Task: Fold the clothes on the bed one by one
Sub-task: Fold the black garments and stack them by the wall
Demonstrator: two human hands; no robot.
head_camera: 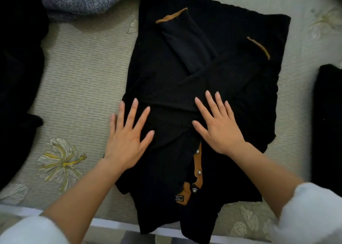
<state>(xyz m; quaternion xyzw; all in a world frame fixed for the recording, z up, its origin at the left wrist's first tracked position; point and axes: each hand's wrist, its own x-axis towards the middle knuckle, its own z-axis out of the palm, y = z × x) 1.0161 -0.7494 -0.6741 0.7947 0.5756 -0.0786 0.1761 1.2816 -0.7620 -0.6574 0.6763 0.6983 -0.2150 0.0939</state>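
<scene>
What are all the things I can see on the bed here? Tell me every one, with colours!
Cardigan: one, black with tan trim and shiny buttons, middle of the bed, both sleeves crossed over its front.
Knit cloth: one, grey, bunched at the top left.
Dark clothes: a black heap at the left edge; I cannot tell how many.
Black garment: one, at the right edge, partly out of view.
Bedcover: one, pale grey-green with cream and yellow flowers, under everything.
Left hand: one, open and flat on the cardigan's left side.
Right hand: one, open and flat on the crossed sleeves.
White sleeves: two, pushed up the arms, at the bottom corners.
</scene>
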